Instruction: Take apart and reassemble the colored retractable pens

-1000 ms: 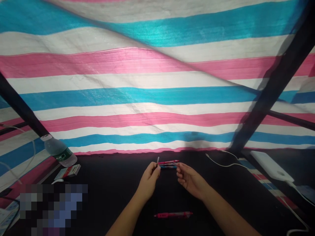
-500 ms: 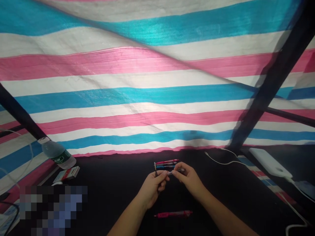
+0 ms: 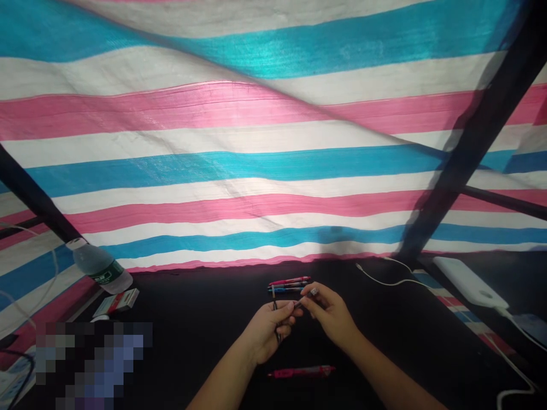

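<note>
Nearest you, a pink pen (image 3: 301, 372) lies loose on the black tabletop (image 3: 188, 324). Past it your left hand (image 3: 271, 326) and right hand (image 3: 328, 310) both pinch a slim pen-like piece (image 3: 298, 303), dark stick (image 3: 274, 303) also in the left, so I'd call that bit unfinished, with three pens (image 3: 289, 285) already grouped just beyond.

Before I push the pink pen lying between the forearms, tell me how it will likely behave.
The pink pen is straight and slim, so it should be stiff and probably light. Its barrel looks rounded, so a sideways push across the black table may well set it rolling.
</note>
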The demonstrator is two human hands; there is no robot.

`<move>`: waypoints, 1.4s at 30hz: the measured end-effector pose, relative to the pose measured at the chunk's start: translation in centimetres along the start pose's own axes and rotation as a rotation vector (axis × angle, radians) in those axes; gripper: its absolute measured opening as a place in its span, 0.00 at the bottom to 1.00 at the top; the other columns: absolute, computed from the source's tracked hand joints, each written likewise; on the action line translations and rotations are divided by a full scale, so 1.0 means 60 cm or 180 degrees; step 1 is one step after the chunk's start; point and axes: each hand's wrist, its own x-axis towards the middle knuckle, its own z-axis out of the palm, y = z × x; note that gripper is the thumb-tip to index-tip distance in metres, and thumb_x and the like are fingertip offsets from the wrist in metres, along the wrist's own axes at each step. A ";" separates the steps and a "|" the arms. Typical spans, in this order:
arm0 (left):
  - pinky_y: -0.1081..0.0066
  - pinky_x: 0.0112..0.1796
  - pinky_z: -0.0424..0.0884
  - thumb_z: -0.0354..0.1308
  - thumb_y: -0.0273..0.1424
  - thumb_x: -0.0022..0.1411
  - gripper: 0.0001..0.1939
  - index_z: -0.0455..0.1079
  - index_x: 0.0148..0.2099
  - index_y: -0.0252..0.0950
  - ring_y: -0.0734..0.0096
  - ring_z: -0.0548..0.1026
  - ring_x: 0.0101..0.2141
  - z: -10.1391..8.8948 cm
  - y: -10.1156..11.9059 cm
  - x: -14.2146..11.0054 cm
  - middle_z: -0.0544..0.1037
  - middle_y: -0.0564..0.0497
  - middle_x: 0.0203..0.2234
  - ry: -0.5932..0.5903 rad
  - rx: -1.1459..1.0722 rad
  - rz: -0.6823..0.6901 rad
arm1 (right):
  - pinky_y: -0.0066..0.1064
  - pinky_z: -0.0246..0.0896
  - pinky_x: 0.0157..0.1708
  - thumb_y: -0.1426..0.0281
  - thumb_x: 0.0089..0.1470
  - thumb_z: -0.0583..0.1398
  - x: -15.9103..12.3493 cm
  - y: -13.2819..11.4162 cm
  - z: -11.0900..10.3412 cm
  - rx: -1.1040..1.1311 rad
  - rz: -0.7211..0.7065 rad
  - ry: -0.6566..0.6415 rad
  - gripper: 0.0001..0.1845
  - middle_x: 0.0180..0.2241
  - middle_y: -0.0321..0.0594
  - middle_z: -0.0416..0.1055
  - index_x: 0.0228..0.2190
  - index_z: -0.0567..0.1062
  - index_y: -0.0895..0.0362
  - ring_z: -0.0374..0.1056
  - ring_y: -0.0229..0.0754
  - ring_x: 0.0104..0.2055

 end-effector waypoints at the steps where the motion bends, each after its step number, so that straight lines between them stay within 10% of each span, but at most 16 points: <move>1: 0.85 0.18 0.52 0.75 0.25 0.55 0.10 0.80 0.37 0.25 0.82 0.70 0.24 -0.001 0.000 0.001 0.80 0.40 0.32 0.0000 -0.0033 -0.0014 | 0.30 0.59 0.24 0.53 0.58 0.67 0.000 0.000 -0.001 0.0037 0.0010 0.0017 0.17 0.27 0.35 0.69 0.37 0.77 0.54 0.64 0.39 0.26; 14: 0.79 0.19 0.48 0.74 0.34 0.54 0.17 0.78 0.42 0.28 0.82 0.64 0.22 -0.004 0.005 0.002 0.79 0.44 0.31 0.0114 0.0761 0.0778 | 0.36 0.64 0.37 0.61 0.62 0.61 0.018 -0.008 -0.009 0.1018 -0.0021 0.0416 0.10 0.36 0.41 0.72 0.35 0.77 0.53 0.67 0.46 0.37; 23: 0.72 0.31 0.64 0.64 0.39 0.64 0.13 0.79 0.43 0.34 0.71 0.70 0.27 0.002 0.012 -0.013 0.73 0.53 0.23 0.0407 0.2489 0.1857 | 0.33 0.58 0.33 0.61 0.63 0.62 0.001 -0.023 0.001 -0.0803 -0.0225 -0.0348 0.11 0.30 0.37 0.72 0.33 0.78 0.54 0.65 0.42 0.31; 31: 0.77 0.18 0.43 0.69 0.46 0.59 0.23 0.77 0.45 0.31 0.84 0.56 0.18 -0.008 0.016 0.000 0.76 0.50 0.27 0.0347 0.1115 0.1325 | 0.28 0.38 0.20 0.49 0.55 0.67 0.014 -0.018 0.003 0.1097 0.0931 0.0011 0.23 0.23 0.31 0.63 0.29 0.73 0.56 0.51 0.33 0.19; 42: 0.81 0.17 0.45 0.76 0.42 0.53 0.22 0.78 0.39 0.28 0.85 0.60 0.20 0.010 0.030 -0.013 0.75 0.48 0.28 0.0133 0.0326 0.1033 | 0.23 0.32 0.18 0.58 0.48 0.76 0.019 -0.023 -0.006 0.2480 0.1522 -0.0153 0.20 0.25 0.32 0.62 0.30 0.79 0.60 0.46 0.27 0.20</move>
